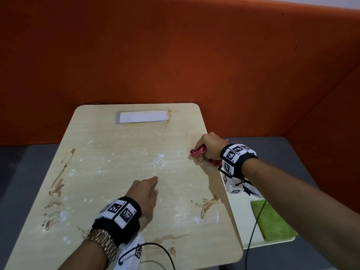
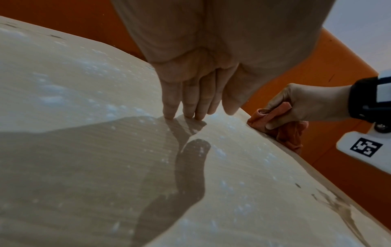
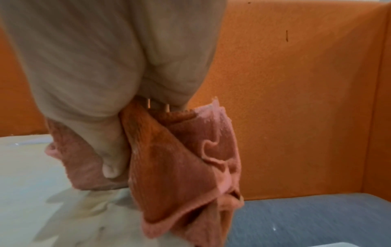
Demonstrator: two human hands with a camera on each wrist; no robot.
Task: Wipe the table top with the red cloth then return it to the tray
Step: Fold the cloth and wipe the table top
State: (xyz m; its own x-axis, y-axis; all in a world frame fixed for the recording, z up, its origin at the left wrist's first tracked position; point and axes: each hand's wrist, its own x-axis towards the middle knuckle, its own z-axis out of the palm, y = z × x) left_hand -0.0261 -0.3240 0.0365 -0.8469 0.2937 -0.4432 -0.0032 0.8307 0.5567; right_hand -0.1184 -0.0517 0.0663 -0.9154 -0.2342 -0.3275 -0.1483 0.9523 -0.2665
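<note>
The red cloth (image 1: 198, 152) sits bunched at the table top's (image 1: 120, 162) right edge, clutched in the right hand (image 1: 211, 146). The left hand (image 1: 145, 193) rests straight-fingered near the middle (brown smears everywhere). The tray (image 1: 241, 215), right, holds a green cloth (image 1: 272, 221).

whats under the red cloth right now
The red cloth, bunched in the right hand, sits on the table top at its right edge, partly hanging off. Brown smears show beside it; whatever lies directly beneath is covered.
</note>
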